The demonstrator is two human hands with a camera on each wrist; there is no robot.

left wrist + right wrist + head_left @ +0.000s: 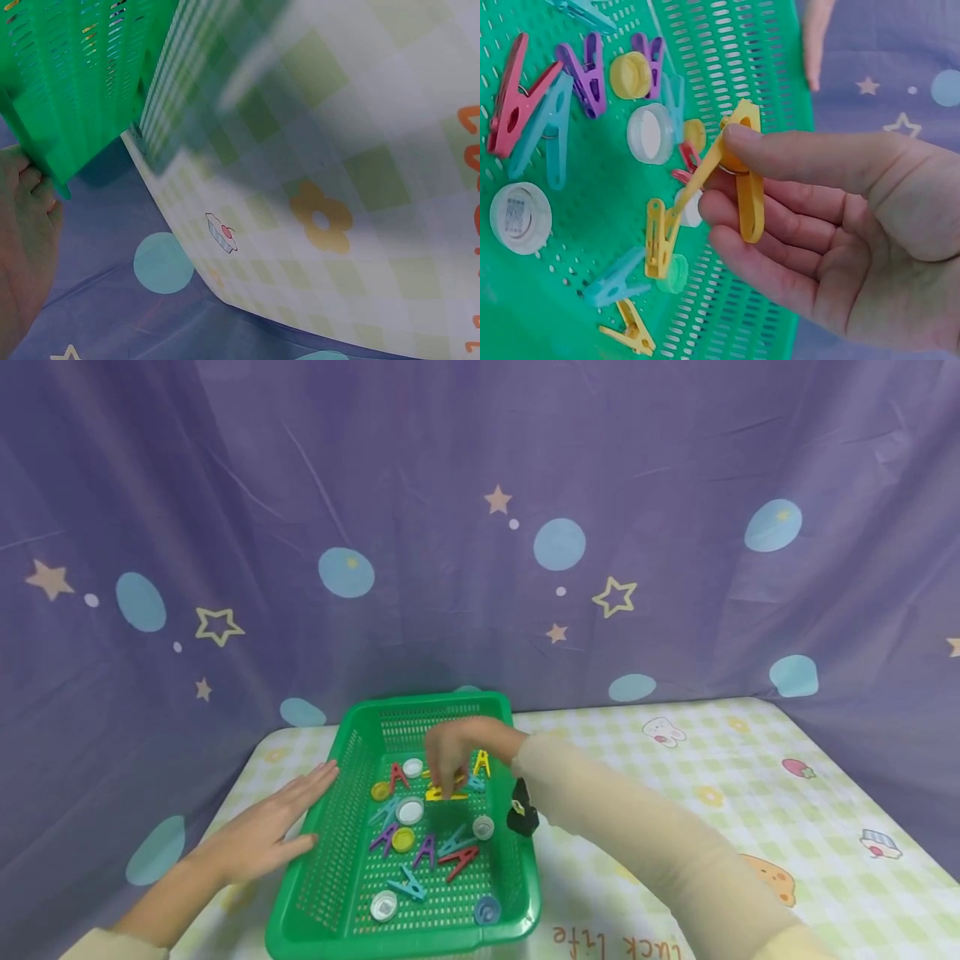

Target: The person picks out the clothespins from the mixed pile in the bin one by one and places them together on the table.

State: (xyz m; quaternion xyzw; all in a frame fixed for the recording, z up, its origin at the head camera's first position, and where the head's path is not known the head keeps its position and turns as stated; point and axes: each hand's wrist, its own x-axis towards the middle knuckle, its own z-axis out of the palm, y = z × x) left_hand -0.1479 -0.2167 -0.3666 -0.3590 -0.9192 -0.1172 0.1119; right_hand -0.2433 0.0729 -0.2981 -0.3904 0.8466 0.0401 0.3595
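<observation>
A green plastic basket (517,935) with slotted walls holds clothespins and bottle caps. My left hand (258,835) rests against the basket's left rim with its fingers extended; in the left wrist view its fingertips (34,180) touch the green edge. Over the far part of the basket, my right hand (456,747) pinches a yellow clothespin (751,199) between thumb and fingers. Below it lie another yellow clothespin (657,238), a blue clothespin (615,281) and a green cap (673,274). A white cap (689,208) is partly hidden by the held clothespin.
Elsewhere in the basket are red (459,862) and purple clothespins (426,851), a yellow cap (403,840) and a dark blue cap (487,910). A checkered tablecloth (600,793) covers the table. Behind hangs a purple curtain (450,635). A black piece (522,812) sits beneath the right sleeve.
</observation>
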